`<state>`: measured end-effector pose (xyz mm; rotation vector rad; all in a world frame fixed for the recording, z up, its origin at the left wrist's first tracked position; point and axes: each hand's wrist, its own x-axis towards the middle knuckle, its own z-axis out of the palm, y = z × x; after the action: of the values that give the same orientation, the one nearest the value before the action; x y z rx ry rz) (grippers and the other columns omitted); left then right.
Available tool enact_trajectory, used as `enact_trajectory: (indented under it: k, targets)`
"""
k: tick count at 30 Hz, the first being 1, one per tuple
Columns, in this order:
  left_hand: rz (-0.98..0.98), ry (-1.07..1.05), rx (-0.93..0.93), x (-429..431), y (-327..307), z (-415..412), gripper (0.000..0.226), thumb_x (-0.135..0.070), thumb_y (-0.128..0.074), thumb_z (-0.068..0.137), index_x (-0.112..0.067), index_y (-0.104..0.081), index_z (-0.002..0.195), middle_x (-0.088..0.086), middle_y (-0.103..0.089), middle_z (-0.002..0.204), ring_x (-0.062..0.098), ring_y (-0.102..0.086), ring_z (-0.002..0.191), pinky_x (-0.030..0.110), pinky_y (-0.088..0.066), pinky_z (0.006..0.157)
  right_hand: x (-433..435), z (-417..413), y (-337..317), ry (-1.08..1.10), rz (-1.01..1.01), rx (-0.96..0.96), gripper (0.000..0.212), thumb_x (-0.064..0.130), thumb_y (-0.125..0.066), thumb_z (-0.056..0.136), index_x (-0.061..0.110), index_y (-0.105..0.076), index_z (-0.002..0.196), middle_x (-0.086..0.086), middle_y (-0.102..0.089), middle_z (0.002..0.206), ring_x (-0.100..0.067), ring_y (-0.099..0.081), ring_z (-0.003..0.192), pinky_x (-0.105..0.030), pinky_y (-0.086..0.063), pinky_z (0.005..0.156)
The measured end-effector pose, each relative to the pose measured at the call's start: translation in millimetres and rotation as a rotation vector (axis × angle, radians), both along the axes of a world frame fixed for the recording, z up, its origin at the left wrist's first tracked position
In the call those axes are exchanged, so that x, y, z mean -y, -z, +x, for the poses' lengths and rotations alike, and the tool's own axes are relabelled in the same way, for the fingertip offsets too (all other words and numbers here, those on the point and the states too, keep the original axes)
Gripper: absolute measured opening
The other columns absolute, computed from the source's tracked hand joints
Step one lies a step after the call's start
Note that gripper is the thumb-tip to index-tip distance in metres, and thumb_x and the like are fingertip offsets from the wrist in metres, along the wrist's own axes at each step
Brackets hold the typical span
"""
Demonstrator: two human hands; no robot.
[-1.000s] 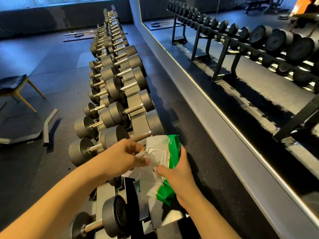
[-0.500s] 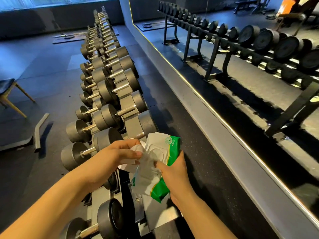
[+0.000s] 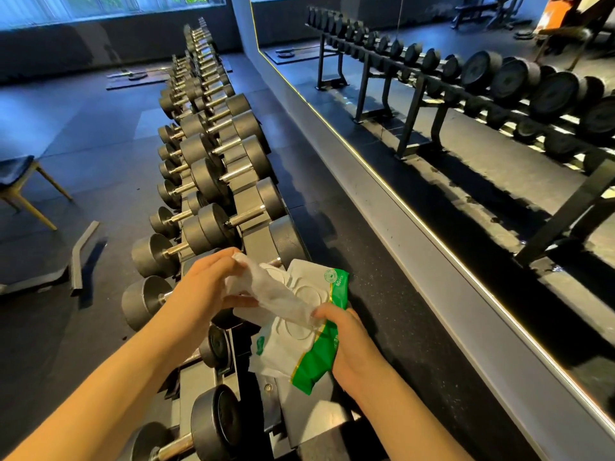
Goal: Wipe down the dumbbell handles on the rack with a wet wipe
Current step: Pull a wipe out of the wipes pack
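A long rack (image 3: 253, 247) of dark round dumbbells with chrome handles (image 3: 248, 217) runs away from me up the middle of the view. Above its near end my right hand (image 3: 346, 341) grips a white and green wet wipe pack (image 3: 309, 357). My left hand (image 3: 206, 287) pinches a white wet wipe (image 3: 276, 291) that stretches from the pack's opening up to the left. Both hands hover over the nearest dumbbells and touch none of them.
A big wall mirror (image 3: 466, 144) on the right reflects the rack. A grey ledge (image 3: 416, 261) runs along its base, with a strip of dark rubber floor between it and the rack. A chair (image 3: 20, 184) stands at the left, beside an angled metal bar (image 3: 80, 251) on the floor.
My left hand has drawn the wipe farther out of the pack, up and to the left. My right hand still holds the pack in place.
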<state>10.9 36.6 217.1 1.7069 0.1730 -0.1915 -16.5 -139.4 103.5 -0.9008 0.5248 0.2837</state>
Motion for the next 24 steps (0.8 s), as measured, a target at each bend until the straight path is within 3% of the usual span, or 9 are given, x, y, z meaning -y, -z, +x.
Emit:
enact_trajectory:
  k: [2, 4, 7, 9, 12, 16, 18, 20, 24]
  targets:
    - [0.02, 0.029, 0.017, 1.4, -3.7, -2.2, 0.018, -0.004, -0.047, 0.1, -0.005, -0.063, 0.093, 0.015, -0.068, 0.103, 0.033, -0.066, 0.103, 0.033, -0.063, 0.074, -2.4, -1.9, -1.4, -0.04, 0.002, 0.045, 0.046, 0.0, -0.072, 0.082, 0.015, -0.064, 0.124, -0.012, -0.076, 0.108, -0.029, -0.074, 0.097, -0.039, -0.059, 0.076]
    - [-0.001, 0.056, 0.042, 2.5, -8.8, -5.6, 0.019, -0.005, -0.045, 0.101, -0.006, -0.062, 0.092, 0.002, -0.073, 0.087, 0.024, -0.068, 0.091, 0.029, -0.062, 0.07, -6.5, -3.8, -2.4, -0.076, -0.058, 0.092, 0.044, -0.004, -0.074, 0.081, 0.016, -0.064, 0.119, -0.009, -0.078, 0.104, -0.026, -0.075, 0.094, -0.038, -0.059, 0.077]
    - [-0.037, 0.083, 0.08, 3.2, -18.7, -9.8, 0.019, -0.004, -0.042, 0.103, -0.004, -0.059, 0.094, -0.002, -0.071, 0.076, 0.021, -0.068, 0.081, 0.026, -0.06, 0.065, -10.9, -3.6, -0.1, -0.108, -0.195, 0.105, 0.057, -0.008, -0.076, 0.079, 0.022, -0.057, 0.125, -0.004, -0.076, 0.107, -0.021, -0.074, 0.098, -0.038, -0.061, 0.081]
    - [-0.077, 0.04, 0.116, 6.3, -25.2, -12.8, 0.021, -0.004, -0.042, 0.102, -0.011, -0.057, 0.089, -0.007, -0.07, 0.07, 0.017, -0.069, 0.075, 0.024, -0.06, 0.061, -11.6, -1.5, 0.7, -0.113, -0.279, 0.104, 0.063, -0.002, -0.08, 0.078, 0.028, -0.054, 0.127, -0.002, -0.074, 0.111, -0.02, -0.072, 0.102, -0.043, -0.06, 0.089]
    - [-0.1, -0.08, 0.193, 12.6, -27.0, -14.6, 0.027, -0.004, -0.045, 0.103, -0.02, -0.053, 0.083, 0.0, -0.064, 0.079, 0.016, -0.065, 0.075, 0.021, -0.058, 0.057, -10.6, 1.7, 2.4, -0.079, -0.331, 0.053, 0.068, 0.007, -0.085, 0.077, 0.033, -0.05, 0.128, -0.001, -0.069, 0.116, -0.021, -0.069, 0.104, -0.048, -0.058, 0.093]
    - [-0.089, -0.135, 0.277, 1.9, -19.3, -10.6, 0.013, -0.015, -0.053, 0.102, -0.02, -0.058, 0.091, 0.0, -0.056, 0.098, 0.019, -0.058, 0.095, 0.022, -0.054, 0.066, -13.2, 4.0, 2.9, -0.058, -0.324, 0.017, 0.087, 0.019, -0.088, 0.064, 0.031, -0.046, 0.139, -0.001, -0.067, 0.12, -0.024, -0.068, 0.107, -0.051, -0.056, 0.096]
    - [-0.118, -0.07, 0.307, -4.4, -18.5, -8.3, 0.008, -0.024, -0.053, 0.097, -0.018, -0.058, 0.093, -0.006, -0.056, 0.094, 0.01, -0.056, 0.09, 0.019, -0.05, 0.065, -14.8, 4.8, 3.0, -0.052, -0.387, 0.028, 0.088, 0.015, -0.086, 0.071, 0.03, -0.04, 0.145, -0.001, -0.063, 0.125, -0.023, -0.064, 0.111, -0.049, -0.055, 0.098]
    - [-0.106, 0.011, 0.384, -6.7, -21.6, -5.6, 0.015, -0.027, -0.049, 0.091, -0.017, -0.054, 0.08, -0.009, -0.054, 0.078, 0.003, -0.052, 0.074, 0.018, -0.045, 0.063, -14.7, 5.3, 3.8, -0.052, -0.439, 0.038, 0.088, 0.01, -0.084, 0.077, 0.03, -0.036, 0.148, -0.001, -0.059, 0.128, -0.023, -0.061, 0.113, -0.047, -0.054, 0.099]
    - [-0.088, -0.025, 0.48, -14.9, -38.6, -0.4, 0.015, -0.031, -0.051, 0.088, -0.022, -0.054, 0.077, -0.002, -0.052, 0.075, 0.016, -0.05, 0.072, 0.032, -0.043, 0.064, -8.1, 4.1, 10.3, -0.019, -0.437, 0.01, 0.08, 0.007, -0.083, 0.074, 0.03, -0.043, 0.14, 0.0, -0.062, 0.121, -0.022, -0.064, 0.107, -0.048, -0.057, 0.095]
